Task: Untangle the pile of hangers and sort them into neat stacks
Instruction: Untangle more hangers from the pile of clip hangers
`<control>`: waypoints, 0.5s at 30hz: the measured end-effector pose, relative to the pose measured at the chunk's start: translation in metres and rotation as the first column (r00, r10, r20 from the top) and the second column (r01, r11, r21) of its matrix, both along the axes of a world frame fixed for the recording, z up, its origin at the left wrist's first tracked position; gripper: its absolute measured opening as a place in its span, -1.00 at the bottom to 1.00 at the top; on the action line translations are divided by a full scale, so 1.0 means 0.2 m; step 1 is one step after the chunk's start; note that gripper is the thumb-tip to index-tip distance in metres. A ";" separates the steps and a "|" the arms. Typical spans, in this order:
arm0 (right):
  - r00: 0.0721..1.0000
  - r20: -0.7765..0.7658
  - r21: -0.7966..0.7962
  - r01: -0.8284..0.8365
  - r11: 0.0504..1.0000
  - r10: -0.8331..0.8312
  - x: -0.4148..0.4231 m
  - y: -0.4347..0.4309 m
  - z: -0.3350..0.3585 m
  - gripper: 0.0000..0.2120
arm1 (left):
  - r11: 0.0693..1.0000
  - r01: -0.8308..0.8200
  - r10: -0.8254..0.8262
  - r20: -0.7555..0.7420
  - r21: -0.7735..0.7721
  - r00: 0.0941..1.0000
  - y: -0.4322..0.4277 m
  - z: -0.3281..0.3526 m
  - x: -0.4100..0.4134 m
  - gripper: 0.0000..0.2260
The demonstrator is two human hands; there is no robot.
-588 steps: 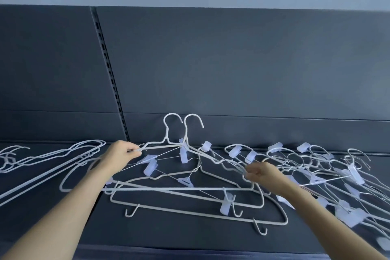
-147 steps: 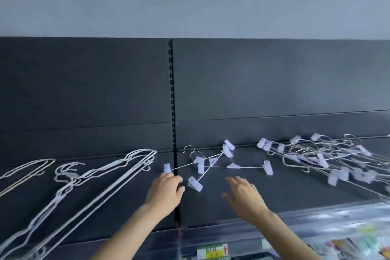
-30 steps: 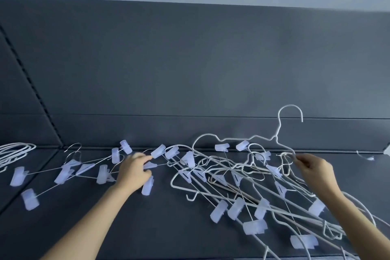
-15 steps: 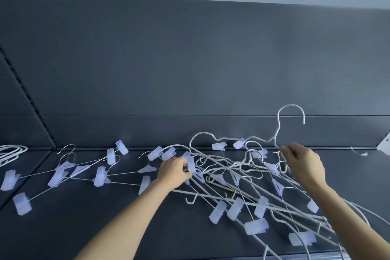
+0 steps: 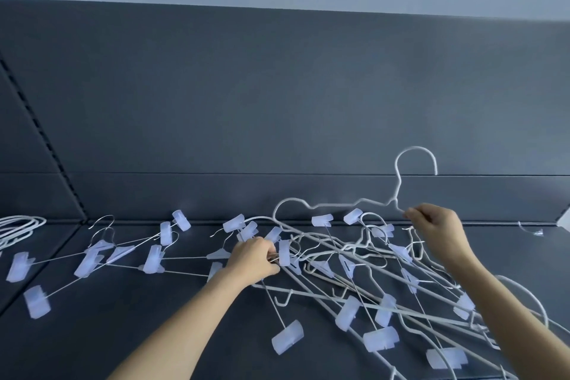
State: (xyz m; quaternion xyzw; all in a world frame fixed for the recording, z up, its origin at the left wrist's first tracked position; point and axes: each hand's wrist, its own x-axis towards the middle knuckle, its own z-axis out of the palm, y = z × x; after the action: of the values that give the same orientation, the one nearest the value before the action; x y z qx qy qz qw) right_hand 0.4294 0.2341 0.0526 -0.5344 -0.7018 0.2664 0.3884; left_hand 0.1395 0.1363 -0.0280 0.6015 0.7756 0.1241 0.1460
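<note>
Left hand point(image 5: 256, 260) low in pile point(image 5: 347, 313) — right hand point(image 5: 435, 229) high on hanger point(image 5: 397, 187)

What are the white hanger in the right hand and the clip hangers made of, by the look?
White hanger: likely coated metal wire, matte white, thin and holding its bent shape. Clip hangers: thin bare metal rods and hooks, grey with glints; clips look like translucent frosted plastic. Coating type unclear.

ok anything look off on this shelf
Yes: the hanger pile between the left hand and right hand is a knot, white wire hangers threaded through clip hangers. A small stray piece lies alone far right; unclear what.
</note>
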 end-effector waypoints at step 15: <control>0.972 -0.234 -0.059 0.015 0.998 -0.028 -0.03 0.03 -0.03 -0.77 | 0.962 -0.131 0.112 0.091 0.238 0.990 -0.06 0.05 -0.12 -0.68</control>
State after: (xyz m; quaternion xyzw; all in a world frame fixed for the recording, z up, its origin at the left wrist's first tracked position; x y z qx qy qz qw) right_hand 0.4238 0.2405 0.0476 -0.5176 -0.6373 0.3436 0.4560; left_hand 0.1161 0.1243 -0.0185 0.5608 0.7839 0.2498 0.0929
